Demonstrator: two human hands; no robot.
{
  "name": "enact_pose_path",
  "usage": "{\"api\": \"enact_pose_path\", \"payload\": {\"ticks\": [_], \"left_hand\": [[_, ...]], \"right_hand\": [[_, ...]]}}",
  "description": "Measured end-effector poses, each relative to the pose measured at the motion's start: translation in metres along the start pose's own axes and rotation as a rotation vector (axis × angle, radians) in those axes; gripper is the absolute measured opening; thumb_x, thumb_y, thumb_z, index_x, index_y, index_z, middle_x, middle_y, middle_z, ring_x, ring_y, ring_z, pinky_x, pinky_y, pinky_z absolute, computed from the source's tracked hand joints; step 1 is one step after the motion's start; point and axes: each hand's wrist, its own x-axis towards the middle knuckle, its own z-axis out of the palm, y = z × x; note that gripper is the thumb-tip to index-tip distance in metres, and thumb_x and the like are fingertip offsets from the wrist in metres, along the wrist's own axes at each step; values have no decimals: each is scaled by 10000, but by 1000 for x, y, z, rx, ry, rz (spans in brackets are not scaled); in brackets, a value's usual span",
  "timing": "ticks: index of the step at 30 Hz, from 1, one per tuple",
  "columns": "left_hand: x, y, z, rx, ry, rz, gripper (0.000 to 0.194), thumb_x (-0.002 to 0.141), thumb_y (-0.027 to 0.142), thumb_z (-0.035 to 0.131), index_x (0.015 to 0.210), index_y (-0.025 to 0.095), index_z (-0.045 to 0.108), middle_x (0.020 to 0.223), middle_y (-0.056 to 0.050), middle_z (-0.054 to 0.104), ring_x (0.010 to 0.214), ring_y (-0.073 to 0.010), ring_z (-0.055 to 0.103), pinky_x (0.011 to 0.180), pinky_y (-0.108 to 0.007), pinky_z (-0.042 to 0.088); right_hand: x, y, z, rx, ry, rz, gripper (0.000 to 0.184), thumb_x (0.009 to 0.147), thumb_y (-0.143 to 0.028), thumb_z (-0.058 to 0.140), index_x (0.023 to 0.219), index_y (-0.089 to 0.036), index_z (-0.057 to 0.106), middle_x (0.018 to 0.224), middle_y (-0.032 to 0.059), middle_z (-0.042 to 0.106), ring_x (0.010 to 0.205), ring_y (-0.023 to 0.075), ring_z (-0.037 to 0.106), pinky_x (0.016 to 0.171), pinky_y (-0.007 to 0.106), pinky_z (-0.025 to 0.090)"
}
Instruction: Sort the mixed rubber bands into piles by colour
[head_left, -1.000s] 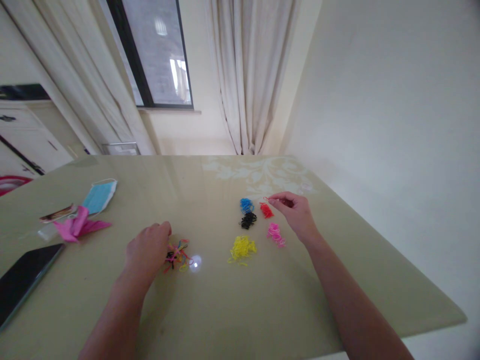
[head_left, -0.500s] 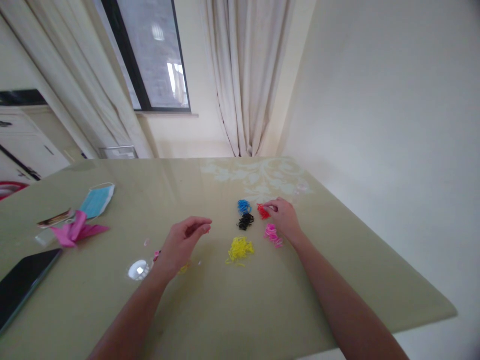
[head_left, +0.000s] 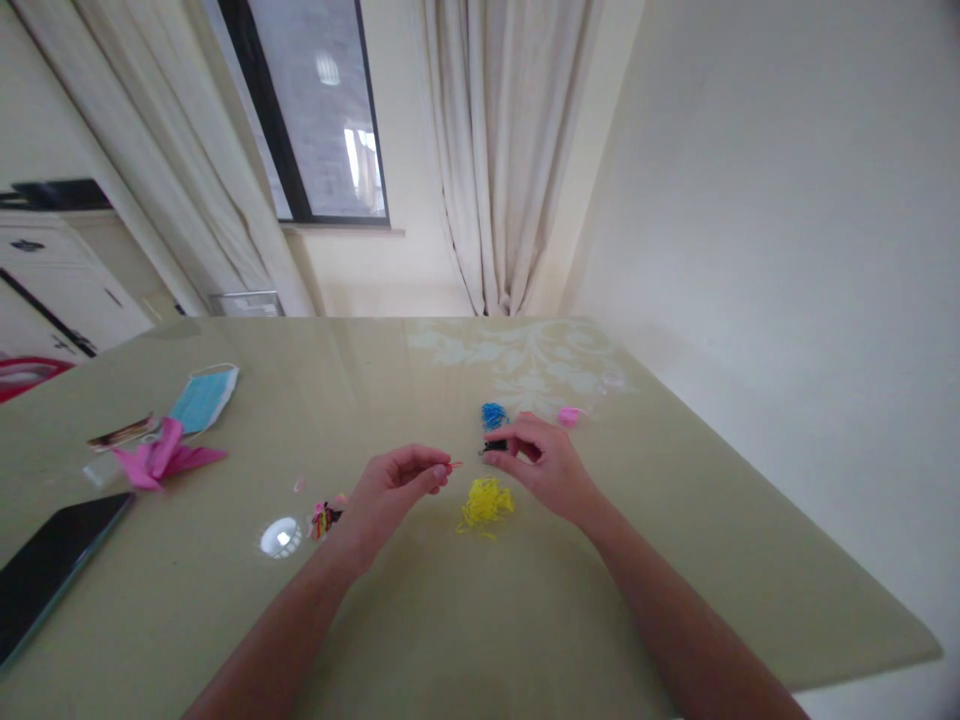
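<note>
Head view: mixed bands (head_left: pixel 322 521) lay at 8 o'clock from your left hand (head_left: pixel 397 487), which pinched a red band (head_left: pixel 456 465), its free end towards 3 o'clock. From that pinch, yellow bands (head_left: pixel 486 502) sat at 4 o'clock, blue bands (head_left: pixel 493 416) at 1 and black bands (head_left: pixel 496 446) at 2, between the thumb and forefinger of your nearer right hand (head_left: pixel 551 470) (whether gripped, I couldn't tell).

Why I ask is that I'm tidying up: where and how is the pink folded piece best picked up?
I'd pinch the pink folded piece by its raised middle peak, coming straight down from above with finger and thumb on opposite sides. That part looks narrow and stands up, while its side points spread low and the blue mask lies close behind.
</note>
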Motion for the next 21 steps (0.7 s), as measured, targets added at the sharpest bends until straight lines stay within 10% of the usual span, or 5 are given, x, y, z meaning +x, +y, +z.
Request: {"api": "enact_pose_path", "payload": {"ticks": [16,21], "left_hand": [[-3,-6,5,1,-110,-16,316,800,472,804,977,210,800,922,-58,804,865,-205,718,814,-319,558],[0,-3,-20,412,-93,81,323,846,488,711,1024,241,819,1005,-84,805,891,-251,720,798,-357,548]], "right_hand": [[-6,-18,18,84,-93,-41,176,948,-339,724,896,-185,792,728,11,620,633,128,496,611,270,406],[-3,-17,6,193,-11,37,212,926,-389,738,888,-189,796,725,9,616,608,124,468,563,278,373]]}}
